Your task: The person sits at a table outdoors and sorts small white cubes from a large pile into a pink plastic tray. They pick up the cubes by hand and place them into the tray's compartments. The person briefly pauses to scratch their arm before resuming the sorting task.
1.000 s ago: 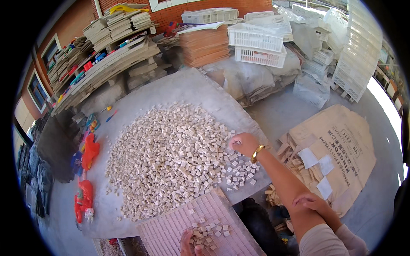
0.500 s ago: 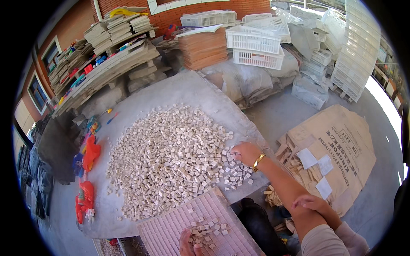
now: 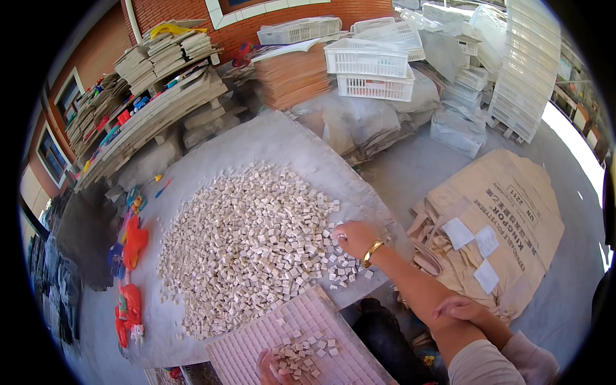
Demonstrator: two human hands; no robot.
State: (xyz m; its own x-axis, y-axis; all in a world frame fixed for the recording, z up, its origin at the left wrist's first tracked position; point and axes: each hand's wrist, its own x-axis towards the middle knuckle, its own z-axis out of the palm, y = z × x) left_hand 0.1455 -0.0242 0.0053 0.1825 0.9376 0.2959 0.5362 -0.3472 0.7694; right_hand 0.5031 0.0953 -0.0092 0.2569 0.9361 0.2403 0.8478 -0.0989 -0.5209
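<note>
My left hand (image 3: 266,369) is at the lower edge, low over the pink gridded tray (image 3: 244,346). Its fingers are apart and lie against a small cluster of stone tiles (image 3: 301,360); the wrist is cut off. Stretched in from the lower right, my right hand (image 3: 357,237) wears a gold bracelet (image 3: 371,254). Its fingers are curled in at the right edge of a wide heap of small pale square tiles (image 3: 250,237), with a pale tile at the fingertips. Another person's hand (image 3: 457,308) appears beside my right forearm, seeming to touch it.
The heap lies on a grey table (image 3: 269,135), with red plastic pieces (image 3: 133,242) along its left edge. A brown paper sack (image 3: 513,199) lies on the floor at right. White crates (image 3: 369,58), stacked brown sheets (image 3: 292,77) and stacked boards (image 3: 192,90) stand behind.
The whole view has shifted slightly, so most things sit a little further left. Both hands stay close to the same spots, the right one still at the heap's right edge.
</note>
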